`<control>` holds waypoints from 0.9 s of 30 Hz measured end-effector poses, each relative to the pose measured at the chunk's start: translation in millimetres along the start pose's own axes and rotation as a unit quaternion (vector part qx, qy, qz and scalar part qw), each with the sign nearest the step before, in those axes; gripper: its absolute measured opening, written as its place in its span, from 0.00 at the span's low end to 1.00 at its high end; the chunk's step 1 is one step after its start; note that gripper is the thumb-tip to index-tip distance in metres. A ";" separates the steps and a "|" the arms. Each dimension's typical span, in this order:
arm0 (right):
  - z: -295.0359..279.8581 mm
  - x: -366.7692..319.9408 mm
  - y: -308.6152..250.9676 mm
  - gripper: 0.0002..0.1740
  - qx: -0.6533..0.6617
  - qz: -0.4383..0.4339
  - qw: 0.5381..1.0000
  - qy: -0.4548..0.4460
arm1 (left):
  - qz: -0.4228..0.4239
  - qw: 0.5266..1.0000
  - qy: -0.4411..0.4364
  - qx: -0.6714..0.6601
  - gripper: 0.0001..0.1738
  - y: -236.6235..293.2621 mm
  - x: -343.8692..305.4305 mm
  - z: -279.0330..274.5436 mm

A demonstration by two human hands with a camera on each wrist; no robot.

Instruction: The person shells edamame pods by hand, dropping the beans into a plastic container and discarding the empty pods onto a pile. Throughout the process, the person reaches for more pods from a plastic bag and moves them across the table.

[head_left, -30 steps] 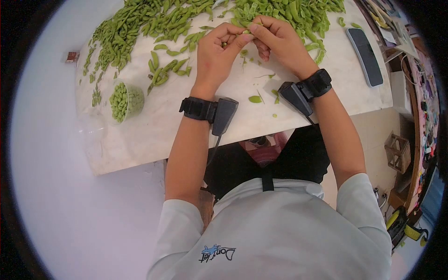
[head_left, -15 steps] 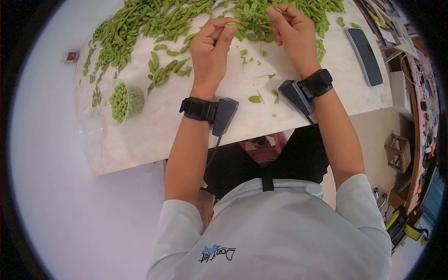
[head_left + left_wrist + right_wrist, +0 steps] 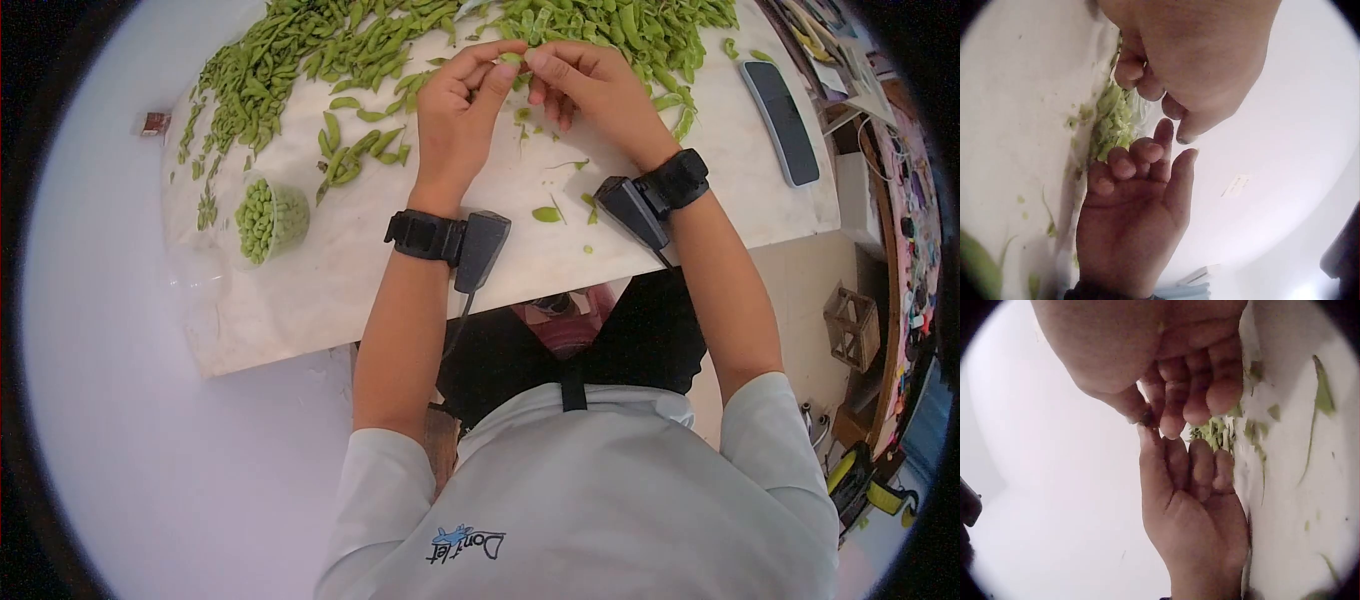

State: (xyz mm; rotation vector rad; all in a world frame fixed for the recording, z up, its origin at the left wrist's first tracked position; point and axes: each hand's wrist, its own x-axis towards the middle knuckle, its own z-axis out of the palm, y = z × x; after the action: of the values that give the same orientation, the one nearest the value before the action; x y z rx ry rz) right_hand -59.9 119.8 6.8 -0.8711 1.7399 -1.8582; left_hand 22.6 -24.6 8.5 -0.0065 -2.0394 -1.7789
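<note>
My left hand (image 3: 455, 125) pinches a green soybean pod (image 3: 511, 59) between thumb and index finger, above the far middle of the table. Only a small part of the pod shows; the fingers hide the rest. My right hand (image 3: 605, 100) is beside it, its fingertips close to the pod. In the left wrist view the right hand (image 3: 1132, 225) has thumb and index fingertips apart, the other fingers loosely bent. The right wrist view shows both thumb tips nearly meeting. Beyond the hands lies a heap of pale, split pods (image 3: 640, 40).
Whole pods (image 3: 255, 90) are heaped at the far left, with several loose pods (image 3: 350, 160) nearer. A clear cup (image 3: 288, 218) of shelled beans (image 3: 256, 220) stands at the left. Pod scraps (image 3: 546, 214) dot the pale tabletop (image 3: 370, 270). A phone (image 3: 782, 122) lies at the right.
My right hand moved from my left hand out over the split-pod heap, then came back beside it. My left hand has shifted slightly and now pinches a pod near the right fingertips.
</note>
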 end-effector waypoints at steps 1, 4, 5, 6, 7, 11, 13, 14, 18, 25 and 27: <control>0.9 -0.1 1.6 0.15 0.014 0.006 1.000 -0.007 | 0.004 1.000 -0.003 0.005 0.15 -2.0 0.1 0.8; 0.4 -0.4 0.6 0.15 0.031 0.012 0.999 -0.019 | 0.009 1.000 -0.016 0.022 0.16 -5.5 0.5 2.4; 0.2 -0.7 -0.1 0.15 0.034 0.012 0.999 -0.022 | 0.006 0.999 -0.021 0.028 0.16 -4.0 0.2 1.4; 0.0 -0.7 -0.3 0.14 0.041 0.015 0.999 -0.026 | 0.002 0.999 -0.027 0.035 0.17 -2.6 0.0 0.7; -0.1 -1.0 -0.5 0.14 0.049 0.019 0.998 -0.030 | 0.000 0.999 -0.032 0.023 0.17 -2.8 0.0 -0.1; -0.4 -0.9 0.0 0.13 0.091 0.046 0.994 -0.031 | -0.010 0.999 -0.037 -0.022 0.17 -0.5 -1.2 0.3; -1.0 -1.5 0.0 0.13 0.091 0.049 0.994 -0.029 | -0.013 0.999 -0.025 -0.027 0.17 0.9 -1.2 1.6; -1.1 -1.7 0.0 0.13 0.092 0.051 0.994 -0.029 | -0.014 1.000 -0.015 -0.020 0.16 1.0 -1.1 1.8; -1.5 -1.7 -3.0 0.14 0.091 0.053 0.994 -0.033 | -0.012 1.000 0.004 -0.013 0.12 -3.2 0.5 1.5; -2.1 -0.4 -0.1 0.13 0.018 0.010 1.000 -0.010 | -0.005 0.999 0.021 0.025 0.08 -6.3 1.1 -0.5; -2.4 0.9 3.8 0.13 0.003 -0.004 1.000 -0.006 | -0.005 0.999 0.019 0.033 0.08 -8.5 1.8 -1.2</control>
State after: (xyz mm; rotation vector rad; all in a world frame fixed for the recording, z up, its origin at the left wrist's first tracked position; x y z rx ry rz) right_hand -62.6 120.4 3.1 -0.8867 1.7258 -1.8569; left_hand 18.9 -27.8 1.1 0.0584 -2.0740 -1.7029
